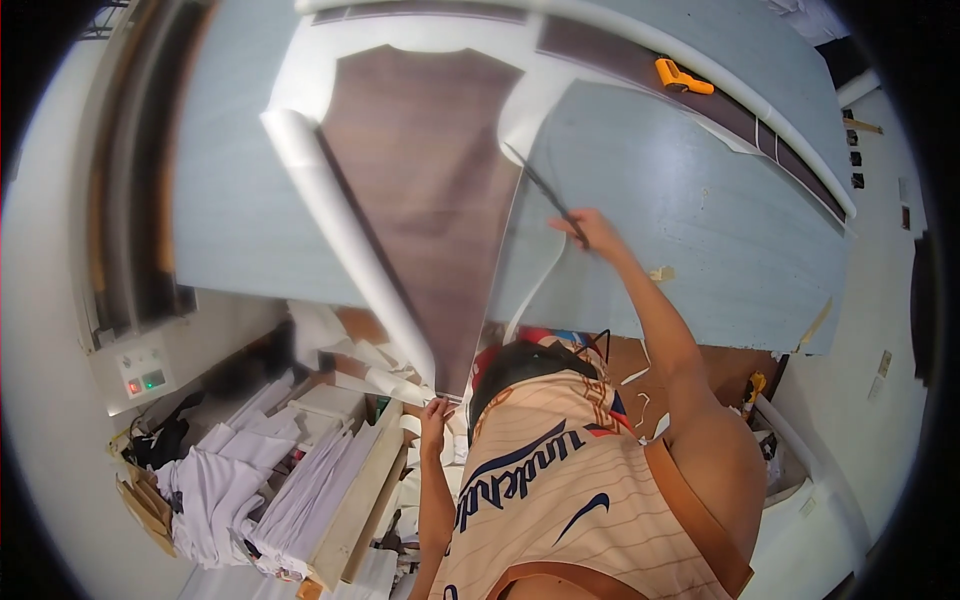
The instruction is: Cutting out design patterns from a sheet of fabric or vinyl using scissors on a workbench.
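A sheet with a brown garment-shaped print (420,150) and white margins lies on the blue-grey table, its near end hanging past the table edge. My left hand (434,410) pinches that near end at the bottom of the brown shape. The sheet's left margin is curled into a long white roll (345,225). My right hand (594,232) grips long dark scissors (545,187), their tip at the sheet's right edge below the curved cut-out. A narrow white offcut strip (540,290) trails down beneath my right hand.
An orange tool (684,76) rests on another brown printed piece (610,55), beside a long white roll (800,155) at the far right. Stacked white fabric (225,470) stands lower left, near a control box with lit buttons (142,378). Paper scraps lie under the table edge.
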Demonstrator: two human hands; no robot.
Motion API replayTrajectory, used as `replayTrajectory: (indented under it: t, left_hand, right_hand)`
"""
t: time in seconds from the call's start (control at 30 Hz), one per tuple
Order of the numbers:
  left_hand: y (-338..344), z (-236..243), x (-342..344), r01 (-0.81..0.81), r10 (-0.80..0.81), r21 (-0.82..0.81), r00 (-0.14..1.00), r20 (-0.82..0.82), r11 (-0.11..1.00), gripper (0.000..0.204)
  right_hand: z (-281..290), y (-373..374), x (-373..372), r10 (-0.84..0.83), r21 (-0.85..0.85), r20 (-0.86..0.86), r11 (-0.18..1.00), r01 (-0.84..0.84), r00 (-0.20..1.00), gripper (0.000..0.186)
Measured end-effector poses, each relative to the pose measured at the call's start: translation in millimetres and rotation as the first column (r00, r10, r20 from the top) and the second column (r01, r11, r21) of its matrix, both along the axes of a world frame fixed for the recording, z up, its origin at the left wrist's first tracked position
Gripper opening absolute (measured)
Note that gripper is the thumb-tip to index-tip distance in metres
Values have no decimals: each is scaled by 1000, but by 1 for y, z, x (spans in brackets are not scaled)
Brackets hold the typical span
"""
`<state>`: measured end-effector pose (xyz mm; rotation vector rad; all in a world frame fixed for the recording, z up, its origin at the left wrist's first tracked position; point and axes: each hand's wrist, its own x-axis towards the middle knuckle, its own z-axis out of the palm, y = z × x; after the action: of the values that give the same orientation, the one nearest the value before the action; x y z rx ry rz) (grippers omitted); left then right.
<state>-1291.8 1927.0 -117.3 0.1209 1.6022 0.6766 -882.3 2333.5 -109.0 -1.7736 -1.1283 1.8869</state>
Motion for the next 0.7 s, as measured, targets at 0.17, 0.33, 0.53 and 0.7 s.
replayTrajectory:
  t: [0.17,0.33,0.53,0.7]
  left_hand:
    - [-1,4,9,-43,43,-23,999,-22,999,19]
    - [-2,9,10,37,-38,-16,999,-34,999,19]
    - [-9,15,8,60,-61,-38,998,-22,998,21]
    - [-7,14,14,53,-53,-40,999,5,998,21]
  right_hand:
    - [-3,-8,-19,-112,-16,-24,994,112,993,46]
    - [-14,-5,-20,-227,-133,-86,968,215,970,42]
    - [-16,8,-33,-224,-104,-149,972,210,963,43]
    - [-21,17,-55,-315,-65,-131,949,309,940,47]
